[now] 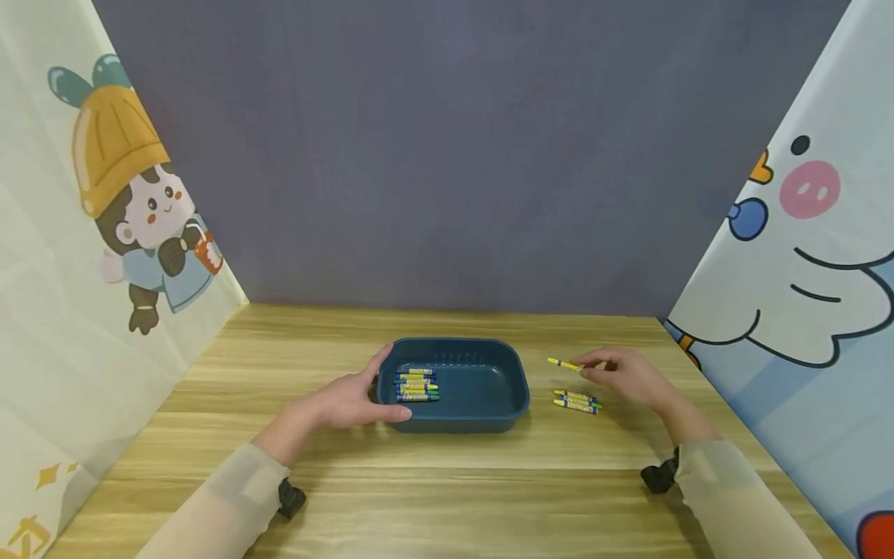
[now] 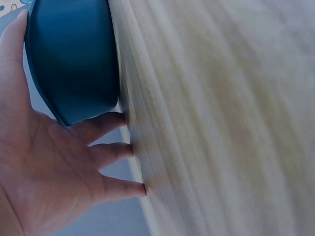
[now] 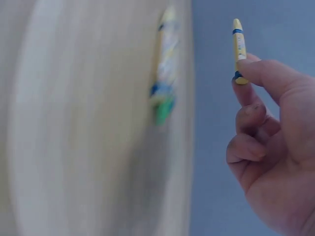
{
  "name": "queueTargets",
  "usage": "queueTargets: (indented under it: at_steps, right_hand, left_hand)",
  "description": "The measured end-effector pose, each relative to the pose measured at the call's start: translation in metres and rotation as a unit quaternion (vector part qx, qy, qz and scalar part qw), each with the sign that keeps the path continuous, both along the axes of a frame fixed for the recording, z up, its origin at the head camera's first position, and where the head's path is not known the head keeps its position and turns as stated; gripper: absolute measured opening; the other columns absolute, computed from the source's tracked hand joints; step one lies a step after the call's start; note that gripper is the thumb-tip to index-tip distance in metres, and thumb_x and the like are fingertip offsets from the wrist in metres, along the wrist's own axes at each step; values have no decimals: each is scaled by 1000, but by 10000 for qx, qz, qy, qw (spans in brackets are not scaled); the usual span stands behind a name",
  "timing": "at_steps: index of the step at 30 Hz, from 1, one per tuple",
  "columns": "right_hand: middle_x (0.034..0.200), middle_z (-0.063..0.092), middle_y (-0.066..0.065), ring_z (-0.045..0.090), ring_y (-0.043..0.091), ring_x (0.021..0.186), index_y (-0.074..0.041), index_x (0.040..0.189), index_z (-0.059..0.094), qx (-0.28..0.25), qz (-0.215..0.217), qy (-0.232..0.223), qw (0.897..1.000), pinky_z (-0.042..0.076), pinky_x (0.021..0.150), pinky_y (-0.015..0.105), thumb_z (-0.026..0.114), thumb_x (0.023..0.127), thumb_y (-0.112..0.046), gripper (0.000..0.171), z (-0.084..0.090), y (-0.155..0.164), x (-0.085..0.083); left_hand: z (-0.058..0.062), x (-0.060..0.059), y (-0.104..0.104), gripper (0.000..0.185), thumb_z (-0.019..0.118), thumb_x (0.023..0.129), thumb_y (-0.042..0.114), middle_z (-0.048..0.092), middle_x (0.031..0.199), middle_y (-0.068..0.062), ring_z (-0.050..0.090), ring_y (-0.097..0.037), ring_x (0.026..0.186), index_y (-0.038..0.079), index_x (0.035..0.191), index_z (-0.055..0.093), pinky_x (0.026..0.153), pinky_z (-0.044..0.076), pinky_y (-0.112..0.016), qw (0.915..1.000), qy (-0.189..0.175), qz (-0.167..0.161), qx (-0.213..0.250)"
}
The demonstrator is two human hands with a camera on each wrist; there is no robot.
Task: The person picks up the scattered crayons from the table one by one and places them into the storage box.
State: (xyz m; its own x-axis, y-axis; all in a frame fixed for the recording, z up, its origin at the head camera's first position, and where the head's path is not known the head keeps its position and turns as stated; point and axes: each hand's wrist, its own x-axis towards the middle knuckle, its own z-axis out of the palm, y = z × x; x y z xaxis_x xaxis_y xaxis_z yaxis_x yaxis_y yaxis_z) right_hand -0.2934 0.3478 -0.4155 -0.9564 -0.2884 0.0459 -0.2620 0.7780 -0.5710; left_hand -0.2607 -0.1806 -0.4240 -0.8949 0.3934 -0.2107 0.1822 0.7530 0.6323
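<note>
My right hand (image 1: 625, 375) pinches a yellow crayon (image 1: 563, 363) near its rear end, between thumb and forefinger. Its other fingers are bent, and the crayon is held above the table, as the right wrist view shows. Just below lie a few more crayons (image 1: 576, 405), close together, one with a green end (image 3: 163, 112). A dark blue tray (image 1: 482, 425) stands to their left, with several crayons (image 1: 417, 386) lying side by side in its left part. My left hand (image 1: 349, 400) spans the tray's left end, thumb along the near rim; several of its straight, spread fingertips touch the table.
The wood-grain table (image 1: 447, 497) ends at a grey upright panel (image 1: 447, 155) behind the tray. Printed cartoon sheets stand at the left (image 1: 42, 233) and right (image 1: 838, 295). A small black device (image 1: 291, 498) is on each wrist.
</note>
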Motion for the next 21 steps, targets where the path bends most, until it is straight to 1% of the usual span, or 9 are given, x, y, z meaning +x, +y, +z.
queueTargets:
  at_steps: [2,5,7,8,9,15,18,21]
  right_hand:
    - [127,76,9,58,16,80,-23,136,79,-116,45,36,9999,47,65,33,70,109,-42,34,11,-15,2]
    - [128,76,8,55,12,75,-24,134,80,-281,264,148,9991,45,63,32,72,109,-40,32,27,-39,6]
    - [125,77,7,52,12,71,-24,132,81,-431,457,215,9978,44,61,31,73,108,-36,28,33,-55,6]
    - [124,78,6,52,11,70,-24,131,81,-467,562,239,9970,44,61,30,73,108,-34,27,36,-63,6]
    - [123,78,5,54,11,72,-24,131,82,-502,667,254,9962,45,62,30,74,108,-32,26,37,-72,5]
    - [128,77,7,52,12,69,-23,130,82,-661,1195,50,9906,45,63,30,73,108,-27,24,39,-124,1]
    - [129,77,7,47,11,65,-23,130,83,-701,1427,-90,9872,44,63,30,72,109,-25,24,36,-149,0]
    - [129,77,3,44,10,60,-26,130,83,-627,1591,-157,9851,45,63,29,71,109,-25,24,30,-172,-1]
  left_hand:
    - [0,0,0,134,79,86,79,58,158,-28,72,-31,119,39,177,-10,110,52,-59,10000,-8,21,9]
    - [0,-1,0,134,80,86,78,60,157,-26,70,-30,122,39,177,-10,110,52,-57,10000,-8,34,32]
    - [-1,-1,0,134,80,85,78,60,157,-25,68,-30,126,39,177,-10,110,52,-57,10000,8,35,40]
    - [-1,-1,0,134,80,85,78,60,157,-24,68,-30,125,39,177,-10,109,52,-57,10000,17,39,35]
    - [-1,-1,0,134,80,85,78,61,157,-24,68,-30,125,38,177,-9,109,51,-57,10000,26,40,32]
    - [1,-1,1,135,80,85,79,62,155,-25,69,-25,108,35,178,-7,104,52,-54,10000,6,69,11]
    - [1,-1,2,135,80,85,79,62,154,-26,69,-24,102,35,178,-7,103,52,-53,10000,11,51,13]
    - [1,0,3,134,80,85,79,62,153,-27,69,-24,97,35,178,-7,102,53,-53,10000,-5,17,49]
